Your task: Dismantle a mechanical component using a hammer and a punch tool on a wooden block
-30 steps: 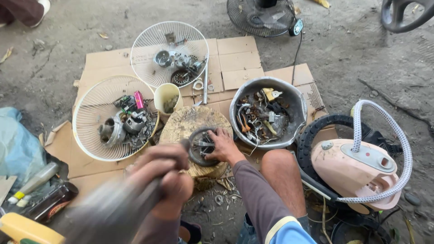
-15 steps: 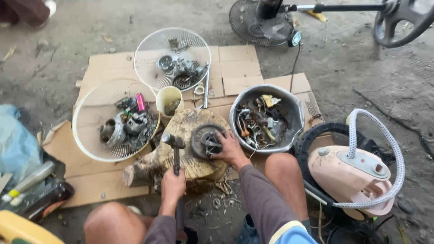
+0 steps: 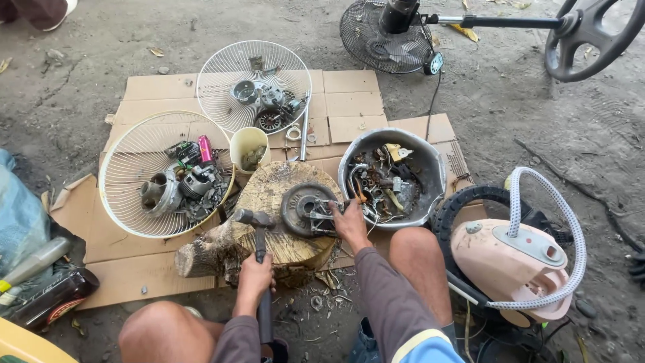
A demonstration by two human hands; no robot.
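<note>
Nearest the camera, the left hand (image 3: 254,277) is closed tight around the handle of a hammer (image 3: 256,232), whose head rests low on the wooden stump (image 3: 269,235) just left of the workpiece. The right hand (image 3: 351,222) grips the edge of a round motor part (image 3: 308,208) with a metal bracket, pinning it flat on top of the stump; the fingers curl over its right side. That part looks whole, so the breaking-apart of this piece seems barely begun. Just beyond the right hand, a dented metal bowl (image 3: 430,168) already holds a heap of wires, screws and small scraps. To the left, a white fan guard (image 3: 127,175) lies as a tray with motor housings and a pink piece in it, a cream cup (image 3: 245,144) beside it. Farther off, a second fan guard (image 3: 228,74) carries more stripped parts, all on flattened cardboard (image 3: 349,101). Much sorting looks done; the piece on the stump remains.
</note>
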